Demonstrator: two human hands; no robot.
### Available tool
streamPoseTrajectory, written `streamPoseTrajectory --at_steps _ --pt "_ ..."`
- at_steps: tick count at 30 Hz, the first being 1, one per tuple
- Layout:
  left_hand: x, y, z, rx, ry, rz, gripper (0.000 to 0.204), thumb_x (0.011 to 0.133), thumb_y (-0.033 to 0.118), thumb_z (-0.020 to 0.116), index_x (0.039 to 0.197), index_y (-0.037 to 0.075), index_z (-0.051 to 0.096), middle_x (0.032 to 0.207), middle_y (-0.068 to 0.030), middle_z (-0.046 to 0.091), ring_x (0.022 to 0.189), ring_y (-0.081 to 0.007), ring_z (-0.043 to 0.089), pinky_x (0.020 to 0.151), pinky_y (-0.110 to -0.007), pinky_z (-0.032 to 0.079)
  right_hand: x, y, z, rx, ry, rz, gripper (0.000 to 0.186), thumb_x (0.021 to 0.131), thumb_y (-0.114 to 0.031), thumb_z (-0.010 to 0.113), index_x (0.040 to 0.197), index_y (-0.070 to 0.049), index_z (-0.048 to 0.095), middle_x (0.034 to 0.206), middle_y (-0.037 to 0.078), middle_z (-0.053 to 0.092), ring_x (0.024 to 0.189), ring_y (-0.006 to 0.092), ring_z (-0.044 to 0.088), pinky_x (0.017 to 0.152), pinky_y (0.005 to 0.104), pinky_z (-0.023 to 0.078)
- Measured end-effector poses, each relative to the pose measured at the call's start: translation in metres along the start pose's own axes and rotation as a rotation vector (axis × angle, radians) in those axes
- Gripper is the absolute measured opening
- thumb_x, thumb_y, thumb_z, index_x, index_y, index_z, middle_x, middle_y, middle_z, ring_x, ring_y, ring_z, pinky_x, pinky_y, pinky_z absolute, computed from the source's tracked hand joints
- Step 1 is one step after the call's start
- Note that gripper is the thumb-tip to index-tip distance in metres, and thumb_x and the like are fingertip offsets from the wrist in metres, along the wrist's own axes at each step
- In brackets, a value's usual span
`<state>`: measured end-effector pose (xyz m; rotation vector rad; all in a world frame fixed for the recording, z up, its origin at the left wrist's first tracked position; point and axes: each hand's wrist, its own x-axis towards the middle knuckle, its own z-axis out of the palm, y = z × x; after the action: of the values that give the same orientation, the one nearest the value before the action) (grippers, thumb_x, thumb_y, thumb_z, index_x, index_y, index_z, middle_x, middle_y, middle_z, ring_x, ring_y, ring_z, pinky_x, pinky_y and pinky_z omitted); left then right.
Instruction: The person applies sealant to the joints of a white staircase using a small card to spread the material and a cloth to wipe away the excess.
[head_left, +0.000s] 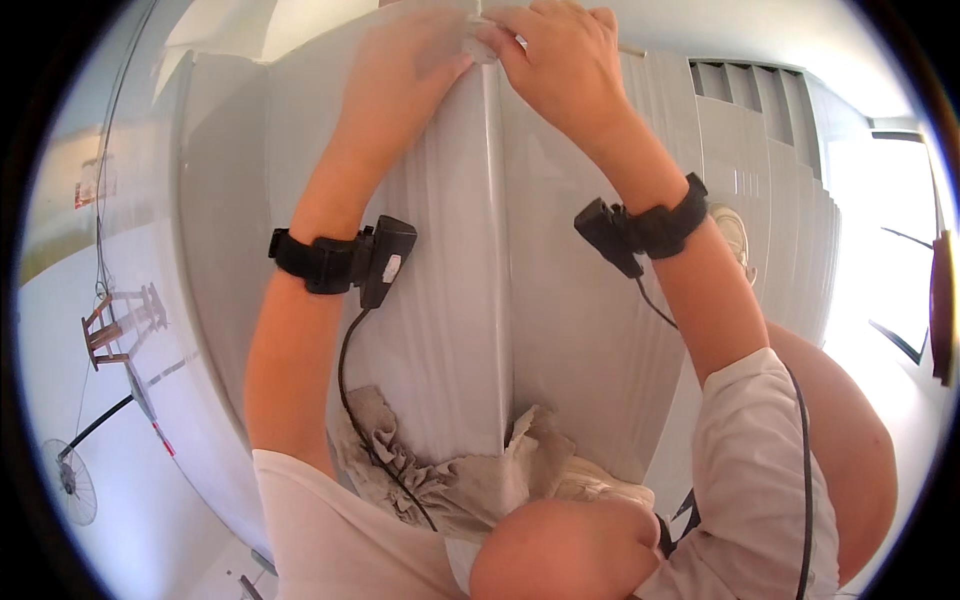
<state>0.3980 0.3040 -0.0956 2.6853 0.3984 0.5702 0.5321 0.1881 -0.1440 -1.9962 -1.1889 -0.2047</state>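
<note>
At the top centre, my right hand (560,65) has its fingers closed on a small pale piece (480,42), whose kind I cannot make out, at the upper end of a vertical seam (491,200) between glossy grey panels (585,330). My left hand (405,65) is beside it on the left, near the same seam, its fingers smeared by motion. Black devices with cables are strapped on both wrists. A crumpled greyish cloth (385,430) lies low against the panels, below my hands.
A wooden stool (112,330) and a standing fan (70,480) are at the left. My bare legs (830,440) fill the lower right, with footwear (733,232) behind my right forearm. Grey stepped surfaces (775,200) lead toward a bright opening (880,240) at the right.
</note>
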Motion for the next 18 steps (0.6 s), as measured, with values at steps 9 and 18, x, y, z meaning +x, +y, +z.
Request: streamPoseTrajectory --at_steps 9,18 --pt "0.035 -0.034 0.023 0.118 0.145 -0.091 0.035 0.091 0.026 0.067 0.122 0.011 0.068 0.116 -0.0131 0.068 0.107 -0.0303 0.063 0.094 -0.04 0.049 0.054 0.011 0.014 -0.241 -0.006 -0.209 0.025 0.092 -0.032 0.061 0.083 -0.011 0.072 0.087 0.013 0.067 0.094 0.0323 0.063 0.09 0.0541 0.041" --pt "0.044 -0.037 0.019 0.188 0.049 -0.01 0.034 0.092 0.025 0.066 0.123 0.013 0.068 0.12 -0.0129 0.067 0.11 -0.0312 0.061 0.096 -0.042 0.048 0.051 0.011 0.003 -0.334 -0.081 -0.204 0.027 0.092 -0.033 0.061 0.084 -0.012 0.074 0.089 0.013 0.069 0.094 0.0311 0.065 0.095 0.0539 0.041"
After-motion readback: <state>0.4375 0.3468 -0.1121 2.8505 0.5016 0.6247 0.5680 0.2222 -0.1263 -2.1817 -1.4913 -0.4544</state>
